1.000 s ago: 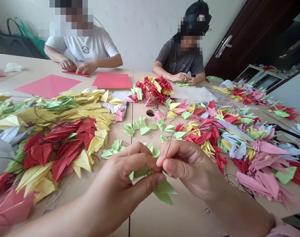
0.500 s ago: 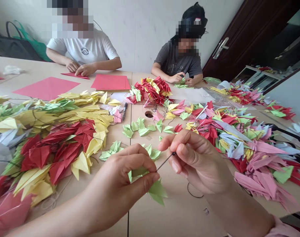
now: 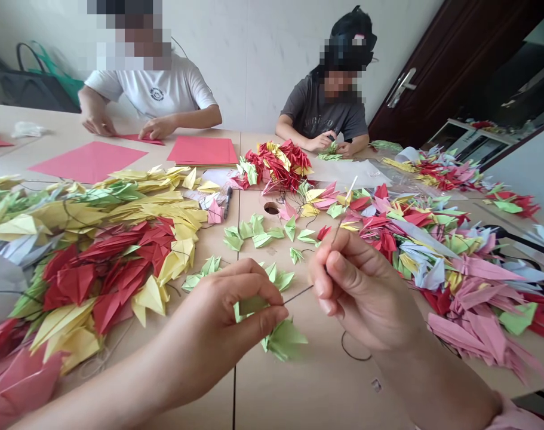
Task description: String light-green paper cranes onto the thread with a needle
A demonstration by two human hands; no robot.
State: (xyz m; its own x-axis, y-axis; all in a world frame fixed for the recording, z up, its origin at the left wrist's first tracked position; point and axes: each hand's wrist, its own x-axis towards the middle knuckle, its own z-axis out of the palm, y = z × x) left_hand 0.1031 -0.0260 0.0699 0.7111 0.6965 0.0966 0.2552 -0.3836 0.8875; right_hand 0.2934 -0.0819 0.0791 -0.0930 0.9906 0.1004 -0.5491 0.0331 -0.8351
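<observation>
A dark string [image 3: 298, 294] runs taut between my two hands. Pinched at the thumb and fingertips of my left hand [image 3: 240, 307] is one part of it. A folded green paper piece [image 3: 284, 340] hangs just below those fingertips, with more green paper partly hidden behind the fingers. My right hand [image 3: 350, 280] is closed on the string's other part. Above its fingers rises a thin pale-tipped stick [image 3: 351, 188]; I cannot tell whether the hand grips it. A loop of dark cord [image 3: 355, 352] hangs under the right hand.
Loose green folded pieces [image 3: 260, 233] lie ahead. Heaps of folded paper, red [image 3: 74, 280] at left and pink [image 3: 478, 310] at right, flank my hands. A pen [image 3: 227, 200] lies near a table hole [image 3: 270, 208]. Across the table, two people handle paper beside red sheets [image 3: 203, 150].
My right hand has turned slightly, and the dark knot or bead at its fingertips is now mostly hidden. The pale-tipped stick has swung upright. The green piece has shifted under my left hand.
</observation>
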